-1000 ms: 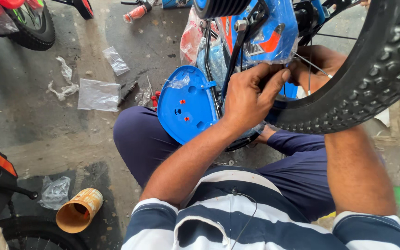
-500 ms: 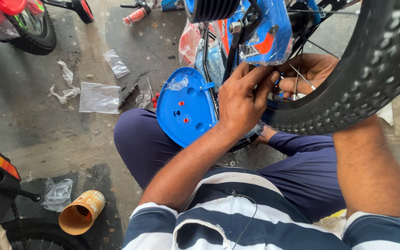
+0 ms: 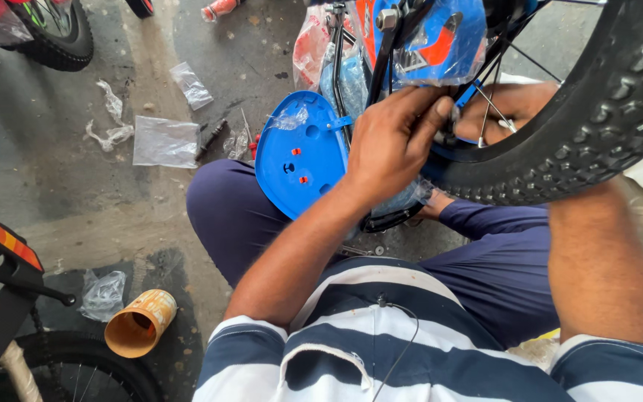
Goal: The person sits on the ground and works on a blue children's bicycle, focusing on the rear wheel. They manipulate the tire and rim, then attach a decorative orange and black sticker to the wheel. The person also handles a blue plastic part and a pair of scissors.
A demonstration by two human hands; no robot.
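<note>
Two hands meet at the hub of a small bicycle wheel [image 3: 597, 126] in the right half of the scene: the left hand [image 3: 392, 141] is curled with fingertips pinched on something small at the axle, and the right hand [image 3: 507, 112] reaches in behind the spokes, fingers closed around the same spot, though what exactly they grip is hidden, perhaps a nut or bolt. Its black knobby tyre looks stiff and rubbery, grippy to hold, while the thin metal spokes would bend if squeezed; the rim or the frame seems the safer place to take hold. A glossy blue plastic chain guard [image 3: 295, 160], smooth, rigid and light, sits just left of the left hand, partly under clear wrap. Blue frame parts [image 3: 440, 37] above are wrapped in crinkled plastic that would likely feel slippery. On the rough concrete floor [image 3: 76, 208] lie limp clear bags [image 3: 165, 141] to the far left and a cardboard tube [image 3: 139, 324] near left.
</note>
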